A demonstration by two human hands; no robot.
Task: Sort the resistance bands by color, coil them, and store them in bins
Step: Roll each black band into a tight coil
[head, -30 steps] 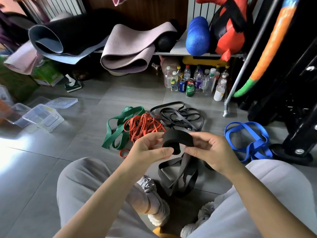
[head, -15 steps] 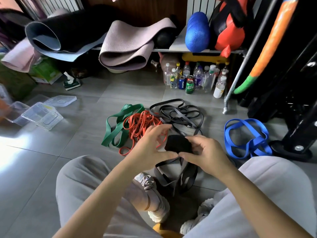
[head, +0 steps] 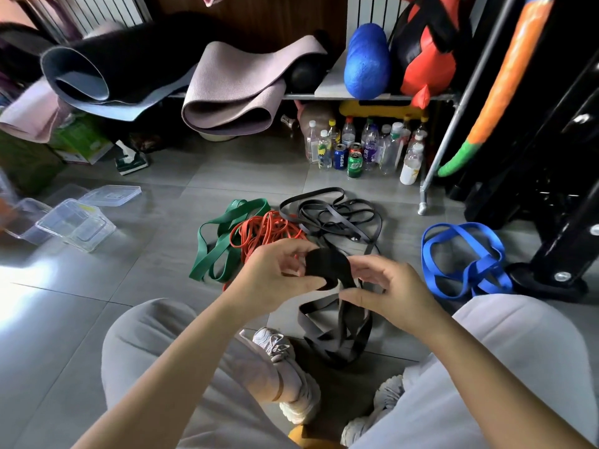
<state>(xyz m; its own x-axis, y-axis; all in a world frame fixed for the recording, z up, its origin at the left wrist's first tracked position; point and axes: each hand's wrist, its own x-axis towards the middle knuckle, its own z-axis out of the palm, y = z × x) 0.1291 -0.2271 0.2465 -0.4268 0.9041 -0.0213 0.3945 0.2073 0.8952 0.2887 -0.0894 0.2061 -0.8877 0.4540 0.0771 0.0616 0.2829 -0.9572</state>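
My left hand (head: pixel 275 277) pinches the coiled black band (head: pixel 324 264) by its edge, held above the floor. My right hand (head: pixel 389 296) pinches its loose strand just below (the tail pools between my shoes (head: pixel 282 351)). Bare tiles (head: pixel 129 280) stretch leftward toward the clear bins (head: pixel 74 222).

The black band (head: pixel 325 266) is half coiled, its tail down on the floor (head: pixel 129 286); green band (head: pixel 220 241), orange bands (head: pixel 263 231) and blue band (head: pixel 464 254) lie loose

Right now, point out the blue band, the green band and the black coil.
blue band (head: pixel 486 270): head view, where strands cross
green band (head: pixel 212 256): head view, wide lower-left strand
black coil (head: pixel 324 264): head view, outer face of the roll
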